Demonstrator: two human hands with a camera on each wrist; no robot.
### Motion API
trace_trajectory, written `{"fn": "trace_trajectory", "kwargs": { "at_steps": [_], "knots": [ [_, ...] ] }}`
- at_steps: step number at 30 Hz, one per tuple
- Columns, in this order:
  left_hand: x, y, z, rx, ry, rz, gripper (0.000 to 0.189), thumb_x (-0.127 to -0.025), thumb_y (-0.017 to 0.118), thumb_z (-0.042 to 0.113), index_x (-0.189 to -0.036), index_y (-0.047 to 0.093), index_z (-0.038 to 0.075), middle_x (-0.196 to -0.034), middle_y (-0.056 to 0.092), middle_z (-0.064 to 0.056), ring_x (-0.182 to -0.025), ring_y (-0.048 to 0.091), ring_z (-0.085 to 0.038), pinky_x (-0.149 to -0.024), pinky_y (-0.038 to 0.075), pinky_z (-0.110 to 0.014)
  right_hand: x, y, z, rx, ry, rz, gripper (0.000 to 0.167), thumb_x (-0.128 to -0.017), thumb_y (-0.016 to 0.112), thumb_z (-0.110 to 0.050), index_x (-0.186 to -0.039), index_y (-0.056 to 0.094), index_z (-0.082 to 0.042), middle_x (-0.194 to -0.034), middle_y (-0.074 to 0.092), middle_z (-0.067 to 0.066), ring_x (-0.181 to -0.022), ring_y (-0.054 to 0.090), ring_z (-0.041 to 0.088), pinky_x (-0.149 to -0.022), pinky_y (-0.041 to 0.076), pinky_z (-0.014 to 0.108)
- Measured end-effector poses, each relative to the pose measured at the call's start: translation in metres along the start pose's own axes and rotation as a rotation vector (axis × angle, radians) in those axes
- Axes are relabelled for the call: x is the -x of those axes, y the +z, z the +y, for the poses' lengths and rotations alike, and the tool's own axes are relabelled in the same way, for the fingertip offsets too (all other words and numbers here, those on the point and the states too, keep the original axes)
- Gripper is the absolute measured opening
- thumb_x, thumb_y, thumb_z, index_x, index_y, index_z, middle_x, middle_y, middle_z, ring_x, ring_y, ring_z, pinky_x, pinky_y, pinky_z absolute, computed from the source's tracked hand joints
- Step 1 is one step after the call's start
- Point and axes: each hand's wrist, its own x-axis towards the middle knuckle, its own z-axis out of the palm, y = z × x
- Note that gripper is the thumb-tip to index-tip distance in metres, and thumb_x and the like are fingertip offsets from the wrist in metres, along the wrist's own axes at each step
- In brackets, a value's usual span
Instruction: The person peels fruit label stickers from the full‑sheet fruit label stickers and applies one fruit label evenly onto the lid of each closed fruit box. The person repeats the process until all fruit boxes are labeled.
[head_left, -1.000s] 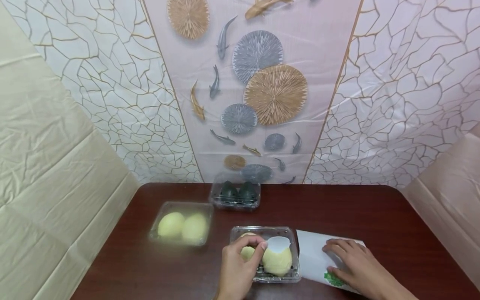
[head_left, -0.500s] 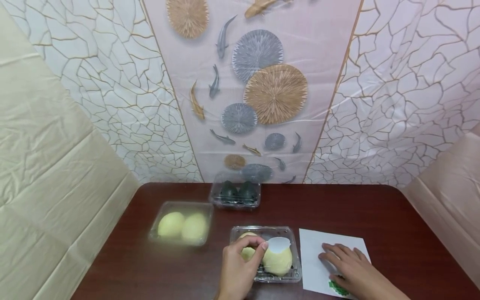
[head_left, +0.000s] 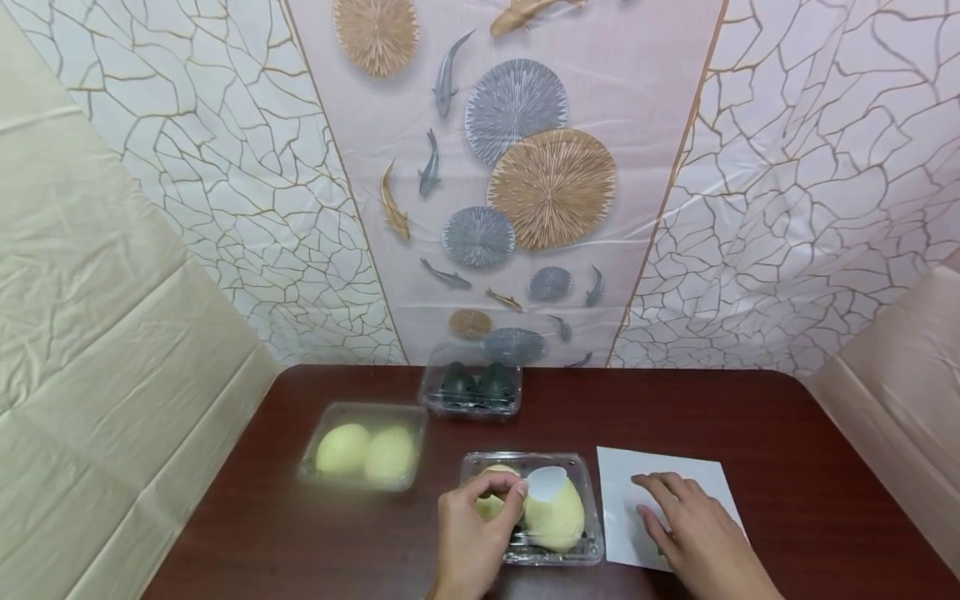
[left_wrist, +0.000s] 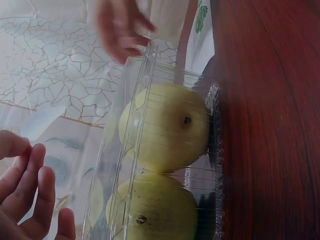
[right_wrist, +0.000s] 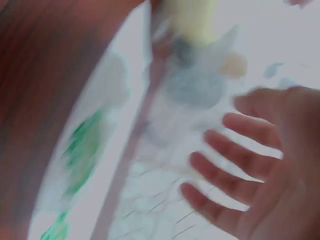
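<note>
My left hand (head_left: 476, 525) pinches a white rounded sticker (head_left: 547, 483) between thumb and forefinger, over a clear plastic box (head_left: 590, 546). In that box lie pale yellow pears (head_left: 557, 521); the left wrist view shows two pears (left_wrist: 167, 125) side by side through the lid. The sticker is a faint white shape (left_wrist: 45, 122) past the fingertips there. My right hand (head_left: 701, 533), fingers spread and holding nothing, hovers over a white sheet (head_left: 630, 500). Green print (right_wrist: 82, 155) shows on the sheet in the blurred right wrist view, where the right hand (right_wrist: 255, 155) appears apart from it.
A second clear box (head_left: 363, 482) with two pale yellow fruits stands to the left, partly hazy. Behind, another clear box (head_left: 471, 408) holds two dark green fruits. All stand on a dark red-brown table (head_left: 637, 408), with a patterned cloth (head_left: 551, 187) at its back.
The white sheet has turned and slid slightly away under my right hand, which has lifted off it. My left hand has shifted a little left with the sticker, which now tilts more.
</note>
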Motion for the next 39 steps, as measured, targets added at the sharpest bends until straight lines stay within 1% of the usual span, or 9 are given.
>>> {"fn": "trace_trajectory", "kwargs": {
  "at_steps": [3,5,8,12,16,21,28,33,39],
  "knots": [
    [-0.001,0.001,-0.001,-0.029,0.042,0.065,0.021,-0.085,0.085,0.004,-0.087,0.079,0.024,-0.081,0.074,0.018,-0.073,0.066,-0.002,-0.073,0.054,-0.032,0.000,-0.012,-0.028,-0.146,-0.064,0.199,0.024,-0.091,0.082,-0.017,-0.113,0.074,-0.019,-0.102,0.068,-0.012,-0.086,0.066,0.010,-0.066,0.055,0.029],
    [-0.001,0.001,-0.001,-0.055,0.073,0.101,0.023,-0.083,0.086,0.003,-0.087,0.079,0.025,-0.080,0.072,0.021,-0.072,0.065,-0.001,-0.071,0.053,-0.032,-0.001,-0.017,-0.048,-0.239,-0.130,0.270,0.022,-0.091,0.081,-0.013,-0.110,0.073,-0.021,-0.095,0.062,-0.020,-0.079,0.059,-0.001,-0.061,0.049,0.018],
    [0.001,0.002,-0.001,-0.108,0.142,0.144,0.025,-0.081,0.087,0.003,-0.087,0.079,0.026,-0.082,0.072,0.022,-0.074,0.064,0.000,-0.070,0.054,-0.031,-0.005,-0.021,-0.077,-0.384,-0.133,0.228,0.022,-0.095,0.077,-0.008,-0.108,0.071,-0.025,-0.091,0.058,-0.024,-0.071,0.047,-0.010,-0.055,0.041,0.011],
    [0.003,0.003,-0.001,-0.194,0.330,0.194,0.022,-0.080,0.087,0.004,-0.087,0.079,0.023,-0.081,0.072,0.016,-0.072,0.062,-0.005,-0.070,0.050,-0.023,-0.011,-0.019,-0.106,-0.479,0.014,0.129,0.025,-0.095,0.076,-0.005,-0.105,0.071,-0.028,-0.087,0.059,-0.024,-0.065,0.042,-0.010,-0.054,0.042,0.016],
    [0.004,0.006,-0.001,-0.293,0.505,0.233,0.019,-0.078,0.086,0.006,-0.088,0.079,0.021,-0.078,0.072,0.012,-0.070,0.060,-0.008,-0.072,0.044,-0.020,-0.016,-0.014,-0.118,-0.488,0.106,0.126,0.023,-0.094,0.077,-0.004,-0.101,0.073,-0.026,-0.089,0.064,-0.022,-0.065,0.045,-0.009,-0.056,0.045,0.021],
    [0.006,0.008,-0.001,-0.400,0.642,0.207,0.007,-0.095,0.076,0.019,-0.089,0.078,0.020,-0.083,0.074,0.011,-0.073,0.064,-0.008,-0.073,0.048,-0.025,-0.018,-0.009,-0.122,-0.421,0.135,0.154,0.023,-0.090,0.081,-0.002,-0.098,0.074,-0.023,-0.094,0.071,-0.016,-0.072,0.057,-0.006,-0.059,0.051,0.023],
    [0.010,0.011,-0.002,-0.422,0.717,0.117,0.024,-0.108,0.059,0.027,-0.095,0.078,0.018,-0.090,0.075,0.008,-0.076,0.066,-0.009,-0.073,0.051,-0.025,-0.015,-0.007,-0.120,-0.407,0.151,0.156,0.025,-0.091,0.078,0.001,-0.099,0.073,-0.023,-0.092,0.071,-0.013,-0.067,0.050,-0.008,-0.056,0.046,0.022],
    [0.014,0.013,-0.003,-0.403,0.762,0.134,0.025,-0.107,0.057,0.022,-0.101,0.081,0.016,-0.094,0.075,0.005,-0.079,0.066,-0.010,-0.070,0.052,-0.025,-0.014,-0.007,-0.120,-0.465,0.161,0.177,0.020,-0.096,0.074,-0.003,-0.101,0.073,-0.022,-0.094,0.070,-0.013,-0.069,0.053,-0.008,-0.056,0.048,0.022],
    [0.025,0.017,-0.005,-0.370,0.776,0.146,0.029,-0.107,0.055,0.021,-0.109,0.082,0.012,-0.095,0.071,0.002,-0.074,0.064,-0.010,-0.066,0.052,-0.020,-0.012,-0.003,-0.121,-0.587,0.156,0.267,0.019,-0.098,0.070,0.001,-0.097,0.070,-0.019,-0.082,0.058,-0.019,-0.060,0.042,-0.007,-0.049,0.042,0.020]
  ]
}}
